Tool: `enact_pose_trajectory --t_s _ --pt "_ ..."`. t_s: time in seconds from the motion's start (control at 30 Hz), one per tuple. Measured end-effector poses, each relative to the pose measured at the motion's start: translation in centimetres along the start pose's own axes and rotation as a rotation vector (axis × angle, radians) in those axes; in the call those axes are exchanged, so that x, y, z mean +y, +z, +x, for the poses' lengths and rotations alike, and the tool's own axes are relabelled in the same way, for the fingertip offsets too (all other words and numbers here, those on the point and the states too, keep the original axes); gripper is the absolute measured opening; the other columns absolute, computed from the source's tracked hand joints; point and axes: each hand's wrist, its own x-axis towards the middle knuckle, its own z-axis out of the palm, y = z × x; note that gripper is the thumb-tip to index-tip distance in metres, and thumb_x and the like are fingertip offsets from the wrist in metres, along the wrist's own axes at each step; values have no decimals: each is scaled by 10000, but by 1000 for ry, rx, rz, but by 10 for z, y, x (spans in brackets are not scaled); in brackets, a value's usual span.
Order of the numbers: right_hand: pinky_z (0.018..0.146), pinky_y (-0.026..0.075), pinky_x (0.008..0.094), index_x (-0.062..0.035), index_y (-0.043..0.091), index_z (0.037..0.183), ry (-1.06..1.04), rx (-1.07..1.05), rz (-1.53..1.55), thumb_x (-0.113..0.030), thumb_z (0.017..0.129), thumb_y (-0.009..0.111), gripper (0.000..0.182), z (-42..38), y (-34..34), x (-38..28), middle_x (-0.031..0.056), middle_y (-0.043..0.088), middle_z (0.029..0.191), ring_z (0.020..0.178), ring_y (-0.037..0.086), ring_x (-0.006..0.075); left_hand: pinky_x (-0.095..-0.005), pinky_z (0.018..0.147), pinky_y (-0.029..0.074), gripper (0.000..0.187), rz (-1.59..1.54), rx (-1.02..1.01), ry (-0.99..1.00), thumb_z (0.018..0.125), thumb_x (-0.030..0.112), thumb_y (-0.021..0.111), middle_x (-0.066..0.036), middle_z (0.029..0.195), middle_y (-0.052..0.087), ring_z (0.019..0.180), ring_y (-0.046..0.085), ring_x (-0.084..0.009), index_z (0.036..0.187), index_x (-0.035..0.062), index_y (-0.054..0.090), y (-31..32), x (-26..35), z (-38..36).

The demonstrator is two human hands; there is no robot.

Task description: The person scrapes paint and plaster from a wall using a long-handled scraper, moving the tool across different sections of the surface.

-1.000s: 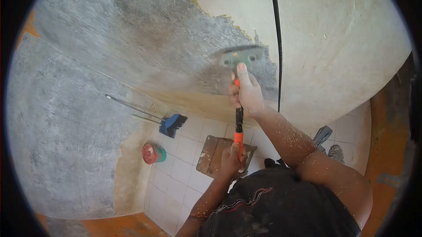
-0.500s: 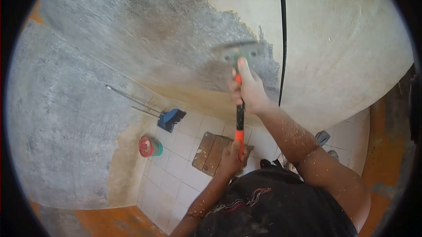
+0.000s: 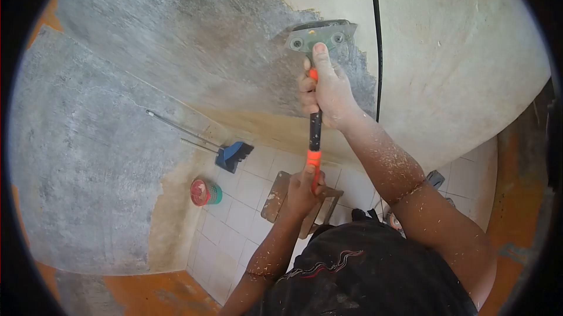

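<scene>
A long-handled scraper (image 3: 315, 131) with an orange and black handle and a wide metal head reaches up to the wall. My right hand (image 3: 328, 87) is wrapped round its upper handle just below the head, the thumb stretched up against it. Lower down, my left hand (image 3: 305, 190) grips the orange end of the handle. The scraper's head lies at the boundary between bare grey wall (image 3: 223, 46) and cream paint (image 3: 446, 52); whether the blade touches the wall is hard to tell. Pale flakes cling to both forearms.
A black cable (image 3: 379, 46) runs down the wall right of the scraper. Below are a wooden stool (image 3: 274, 197), a red and green bucket (image 3: 205, 192) and a blue dustpan (image 3: 233, 155) with long handles leaning in the corner. White tiles (image 3: 226, 222) cover the floor.
The scraper has moved up the wall, with both hands rising along with it. Its head was blurred and now shows sharply. More of the stool is visible.
</scene>
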Motion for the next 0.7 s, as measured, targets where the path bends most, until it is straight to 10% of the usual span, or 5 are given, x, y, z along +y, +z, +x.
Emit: enact_pose_trajectory --t_s 0.17,0.7 --pt "361 227 212 -141 415 835 52 157 -81 -553 869 441 415 -1 -33 37 -43 313 555 402 253 57 -250 361 321 516 -281 -148 -324 921 484 365 -16 476 384 373 382 -114 726 21 483 -12 -33 -9" --pt "354 206 225 -150 418 823 -80 252 -135 -566 881 394 421 1 5 9 -62 285 529 396 234 51 -240 339 320 460 -256 -372 -201 919 457 394 -4 474 403 359 384 -101 745 44 499 -29 -16 26"
